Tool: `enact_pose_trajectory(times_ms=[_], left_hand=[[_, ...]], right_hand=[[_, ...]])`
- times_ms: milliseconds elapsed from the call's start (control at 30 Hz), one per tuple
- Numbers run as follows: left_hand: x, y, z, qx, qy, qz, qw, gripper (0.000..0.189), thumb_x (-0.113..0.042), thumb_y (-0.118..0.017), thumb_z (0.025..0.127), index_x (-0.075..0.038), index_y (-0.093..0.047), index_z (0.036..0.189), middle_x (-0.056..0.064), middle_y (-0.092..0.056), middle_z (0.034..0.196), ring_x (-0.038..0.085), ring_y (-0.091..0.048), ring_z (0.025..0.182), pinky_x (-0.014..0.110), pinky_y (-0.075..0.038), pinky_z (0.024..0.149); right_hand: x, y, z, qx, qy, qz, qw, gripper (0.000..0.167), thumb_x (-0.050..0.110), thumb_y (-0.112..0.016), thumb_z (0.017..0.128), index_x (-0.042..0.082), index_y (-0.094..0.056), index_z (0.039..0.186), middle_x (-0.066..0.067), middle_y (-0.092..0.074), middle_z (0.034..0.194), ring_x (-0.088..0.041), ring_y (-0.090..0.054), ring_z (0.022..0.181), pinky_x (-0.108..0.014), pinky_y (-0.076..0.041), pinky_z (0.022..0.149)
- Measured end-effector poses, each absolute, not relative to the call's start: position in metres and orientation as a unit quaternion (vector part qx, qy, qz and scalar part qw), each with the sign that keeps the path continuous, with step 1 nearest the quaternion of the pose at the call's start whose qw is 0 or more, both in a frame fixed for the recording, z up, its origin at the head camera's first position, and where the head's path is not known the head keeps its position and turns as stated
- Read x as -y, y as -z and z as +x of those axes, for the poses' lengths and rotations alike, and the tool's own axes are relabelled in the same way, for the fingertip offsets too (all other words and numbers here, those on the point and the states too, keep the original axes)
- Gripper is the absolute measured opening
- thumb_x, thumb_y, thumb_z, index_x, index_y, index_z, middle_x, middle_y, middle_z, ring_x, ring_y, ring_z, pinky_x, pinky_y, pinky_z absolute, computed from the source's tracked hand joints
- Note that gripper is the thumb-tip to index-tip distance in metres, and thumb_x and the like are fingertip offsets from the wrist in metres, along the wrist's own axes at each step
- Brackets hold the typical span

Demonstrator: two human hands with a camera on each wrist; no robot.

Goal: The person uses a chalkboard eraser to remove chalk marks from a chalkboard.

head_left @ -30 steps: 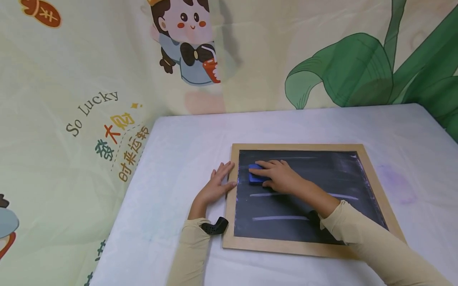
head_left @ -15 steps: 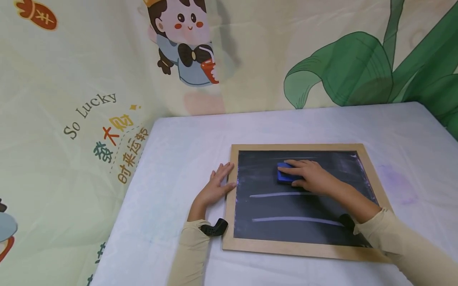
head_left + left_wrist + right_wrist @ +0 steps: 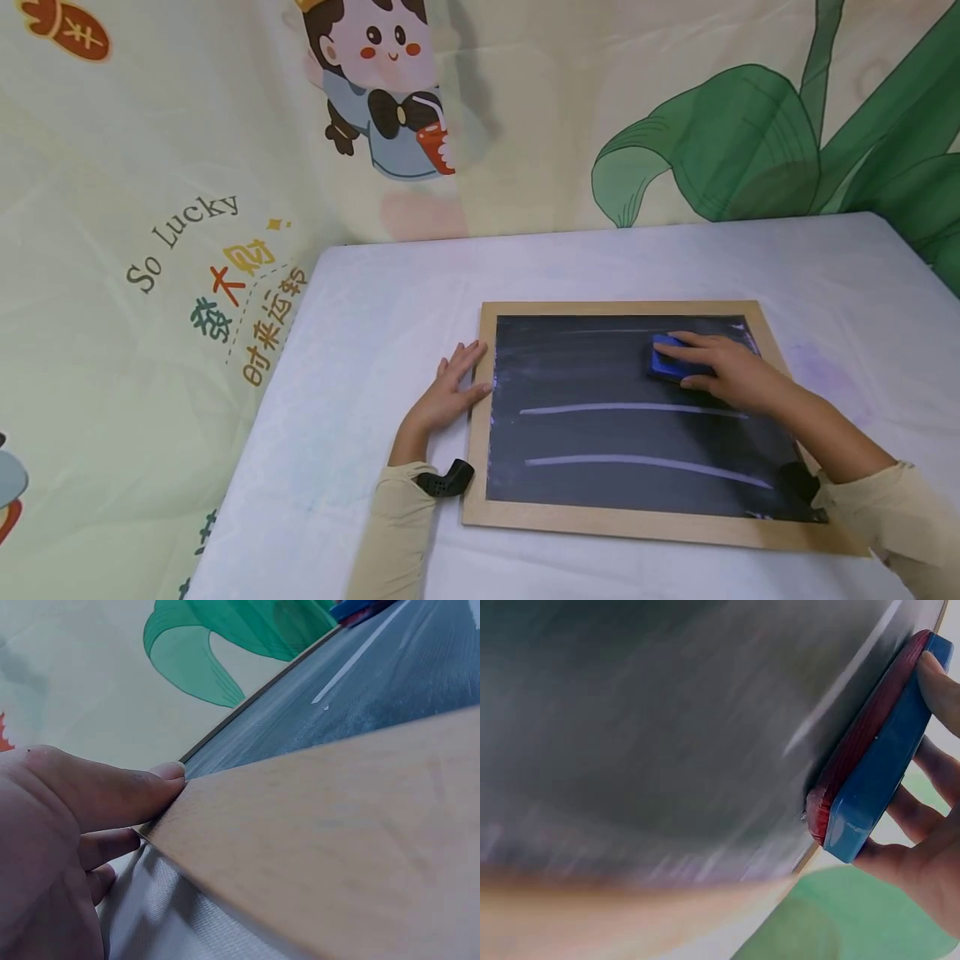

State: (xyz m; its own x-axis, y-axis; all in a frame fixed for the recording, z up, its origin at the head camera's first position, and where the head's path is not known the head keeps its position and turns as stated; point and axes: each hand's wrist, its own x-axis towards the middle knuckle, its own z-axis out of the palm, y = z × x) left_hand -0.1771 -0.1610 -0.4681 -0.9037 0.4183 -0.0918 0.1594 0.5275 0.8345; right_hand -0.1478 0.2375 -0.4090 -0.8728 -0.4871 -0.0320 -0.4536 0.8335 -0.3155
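Observation:
A chalkboard (image 3: 585, 433) in a light wooden frame lies on the white-covered table. My right hand (image 3: 738, 375) grips a blue chalkboard eraser (image 3: 667, 358) near the board's upper right. In the right wrist view, the eraser (image 3: 881, 761) has a red felt face set against the board, with thumb and fingers on its blue sides. My left hand (image 3: 444, 400) rests at the left side of the frame, its fingers extended. In the left wrist view, the thumb of that hand (image 3: 105, 791) touches the frame's edge while other fingers sit beside it.
Two long pale chalk lines (image 3: 630, 407) cross the board below the eraser. A fainter streak runs near the top. Purple smudges (image 3: 828, 379) mark the tablecloth at right. A printed backdrop (image 3: 525, 125) stands behind the table.
My right hand has slid the eraser from the board's upper left across to its upper right. The left hand has stayed at the frame's left side.

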Motion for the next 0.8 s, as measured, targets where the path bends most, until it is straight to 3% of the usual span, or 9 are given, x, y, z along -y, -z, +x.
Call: enact_pose_trajectory(times_ms=[267,800], left_hand=[[0.161,0.469,-0.177,-0.864,-0.454,0.166,0.139,0.065,-0.02,-0.06,0.087,-0.016,-0.029,0.144,0.004,-0.018,0.153,0.022,-0.001,0.143,0.042,0.008,0.115],[0.162,0.468,-0.177,-0.863,-0.455,0.17,0.142,0.065,-0.021,-0.059,0.088,-0.018,-0.028,0.145,0.002,-0.017,0.153,0.021,0.0,0.143,0.042,0.008,0.115]], right_hand=[[-0.269,0.41,-0.145,-0.965,0.156,-0.194,0.086,0.06,0.008,-0.068,0.078,0.006,-0.046,0.134,-0.032,-0.04,0.133,-0.056,-0.039,0.115,-0.063,-0.042,0.084],[-0.265,0.413,-0.127,-0.969,0.133,-0.204,0.046,0.065,0.007,-0.072,0.074,0.012,-0.047,0.134,-0.031,-0.044,0.13,-0.054,-0.043,0.111,-0.064,-0.041,0.084]])
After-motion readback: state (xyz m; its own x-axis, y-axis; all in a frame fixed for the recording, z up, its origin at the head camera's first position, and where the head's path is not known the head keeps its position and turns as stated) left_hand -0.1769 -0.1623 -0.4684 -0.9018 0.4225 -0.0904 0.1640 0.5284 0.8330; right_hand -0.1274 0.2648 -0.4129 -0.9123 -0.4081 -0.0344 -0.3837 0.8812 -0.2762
